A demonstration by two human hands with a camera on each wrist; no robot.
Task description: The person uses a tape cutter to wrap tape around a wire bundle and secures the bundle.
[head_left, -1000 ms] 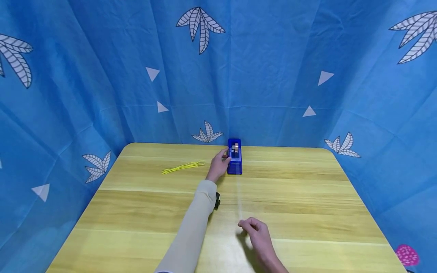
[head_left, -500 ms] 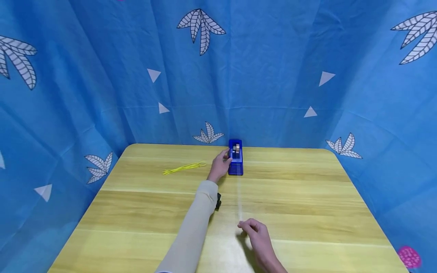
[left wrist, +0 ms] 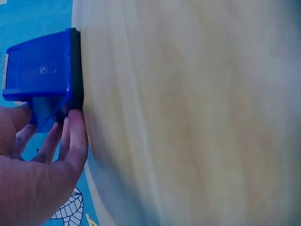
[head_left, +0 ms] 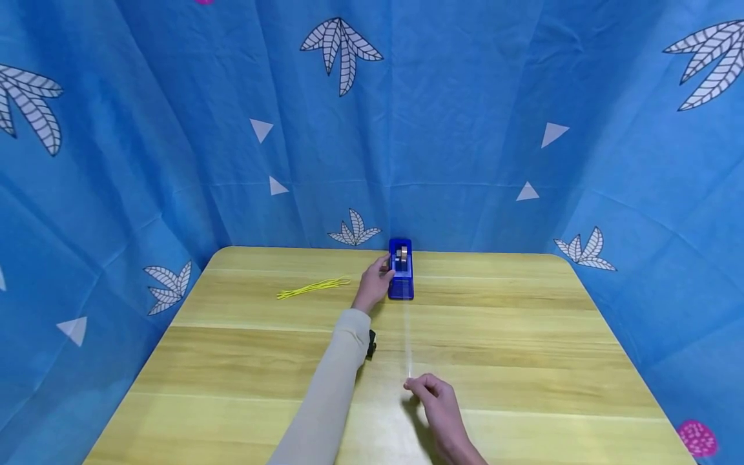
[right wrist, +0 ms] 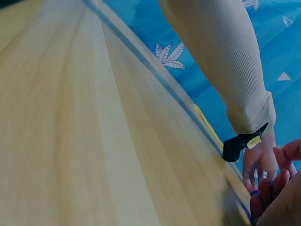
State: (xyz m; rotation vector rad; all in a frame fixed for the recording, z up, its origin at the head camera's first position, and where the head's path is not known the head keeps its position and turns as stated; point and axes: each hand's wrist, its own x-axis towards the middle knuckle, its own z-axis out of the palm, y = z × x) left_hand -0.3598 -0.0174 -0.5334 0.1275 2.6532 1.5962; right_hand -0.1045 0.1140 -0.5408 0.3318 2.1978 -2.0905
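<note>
A blue tape dispenser (head_left: 401, 289) stands at the far edge of the table, its roll partly visible in the head view. My left hand (head_left: 373, 284) holds it from the left side; in the left wrist view the thumb and fingers (left wrist: 77, 134) lie against its blue body (left wrist: 44, 66). From the dispenser a long clear strip of tape (head_left: 407, 336) runs toward me, stretched straight above the wood. Its near end is pinched between the thumb and index finger of my right hand (head_left: 442, 407). In the right wrist view the right hand (right wrist: 280, 193) shows only at the lower right corner.
A bundle of yellow cord (head_left: 314, 288) lies on the wooden table (head_left: 523, 361), left of the dispenser. A blue patterned curtain (head_left: 465, 129) hangs right behind the table and along its sides. A small black device (head_left: 371, 344) sits at the left wrist.
</note>
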